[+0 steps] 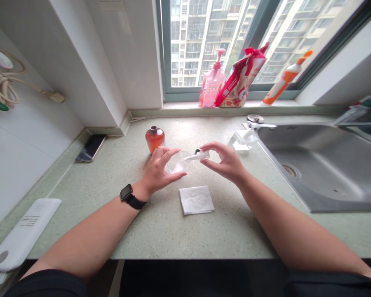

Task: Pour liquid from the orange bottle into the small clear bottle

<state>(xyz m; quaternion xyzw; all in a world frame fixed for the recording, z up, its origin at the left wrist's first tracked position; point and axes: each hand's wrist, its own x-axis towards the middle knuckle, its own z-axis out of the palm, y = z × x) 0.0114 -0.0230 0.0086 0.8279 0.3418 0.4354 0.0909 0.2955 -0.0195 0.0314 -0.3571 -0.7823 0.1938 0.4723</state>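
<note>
two hands [157, 171] [227, 161], one amber bottle [155, 139], one sink [330, 161]

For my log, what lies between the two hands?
Head view: a clear container in the left hand, a whitish piece in the right hand, a small black object behind.

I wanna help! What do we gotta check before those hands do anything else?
1. Left hand has a grip on the clear container: ok.
2. Right hand holds the whitish piece between thumb and fingers: ok.
3. Narrow end of that piece is inside the container: cannot tell, too blurry.
4. Amber bottle stands upright: ok.
5. One hand free to pick up something else: not ok, both are busy.
6. Folded white paper lies on the counter, between the forearms: ok.
</note>
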